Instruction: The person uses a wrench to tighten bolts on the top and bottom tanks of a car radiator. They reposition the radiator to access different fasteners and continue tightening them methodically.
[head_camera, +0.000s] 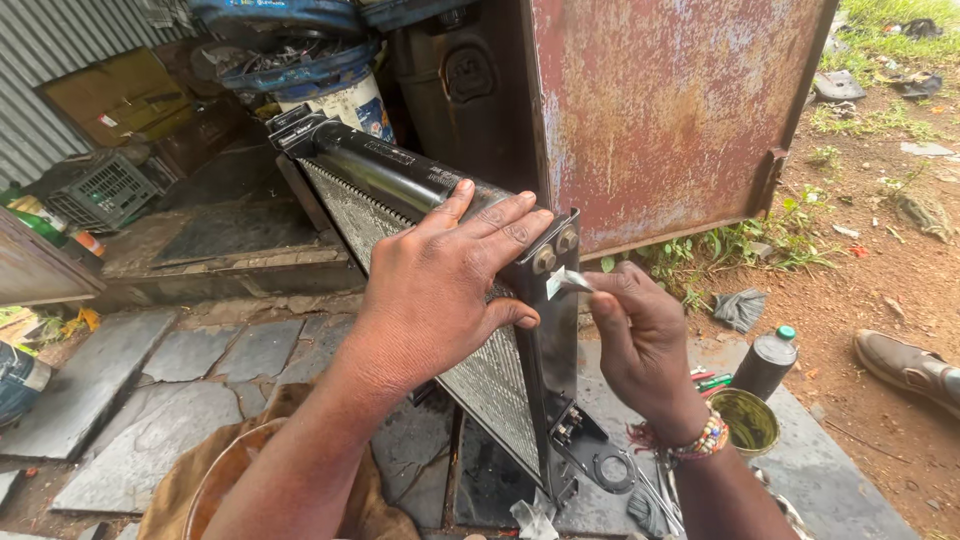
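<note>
The radiator (440, 300) stands on edge in the middle of the view, tilted so its top tank runs up toward the back left and its near end bracket comes down toward the paved ground. Far left, a grey plastic crate (105, 190) sits against a corrugated wall, and flat stone slabs (130, 400) cover the ground in front. Moving in, the left hand (440, 285) lies flat over the radiator's upper edge, fingers spread and pressed onto the dark tank with the thumb hooked round the near side; this looks like a steadying hold that keeps the panel from tipping while the other hand works. Behind it a stack of tubs and a white bucket (345, 100) crowd the doorway, beside a rusty metal door (660, 110) swung open. Just right of the bracket, the right hand (640, 335) is curled with its fingertips pinching a small pale scrap (563, 281), held against the bracket's edge right below two round fittings (556, 250); whether the scrap is tape or paper I cannot tell. A beaded bracelet (700, 440) circles that wrist. Lower right, an open tin (745, 420) and a dark bottle with a green cap (765, 362) stand close together within easy reach, with pens or small tools just beside them. At the far right edge a shoe (910, 368) rests on bare dirt, well apart from the work.
</note>
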